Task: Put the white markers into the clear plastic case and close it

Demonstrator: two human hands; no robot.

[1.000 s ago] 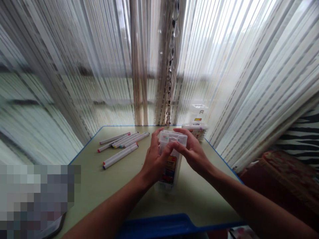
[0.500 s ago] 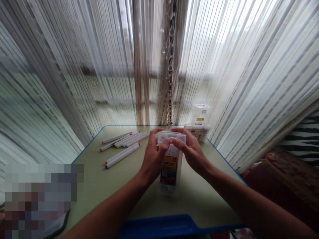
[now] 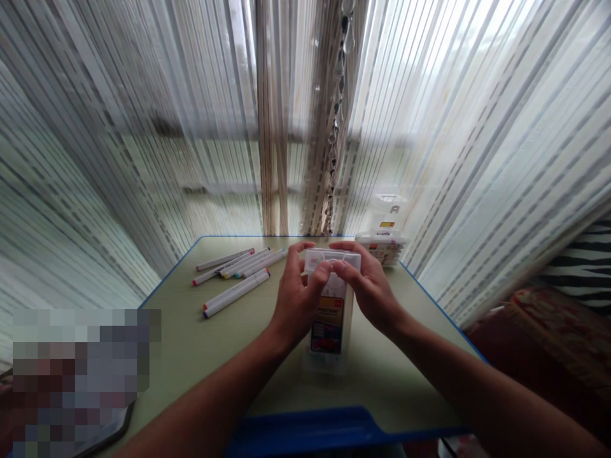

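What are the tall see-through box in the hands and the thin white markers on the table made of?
The tall see-through box looks like hard, cloudy-clear plastic with a smooth finish: light passes through its pale sides and base.

The thin white markers are probably plastic too, since their barrels look straight, smooth and evenly white, but the picture can't settle that.

- a pale green table [image 3: 191, 350] is filling the middle, blue edging [image 3: 229, 236] trimming its left, far and right sides; a blue ledge [image 3: 305, 429] is bordering the near side;
- a cluster of white markers [image 3: 241, 264] is lying at far left, the barrels slanting together;
- two more markers [image 3: 236, 294], orange-ended and purple-ended, are lying side by side just nearer;
- a clear labelled case [image 3: 329, 324] is standing upright near the centre;
- a clear container [image 3: 382, 251] is sitting at far right.
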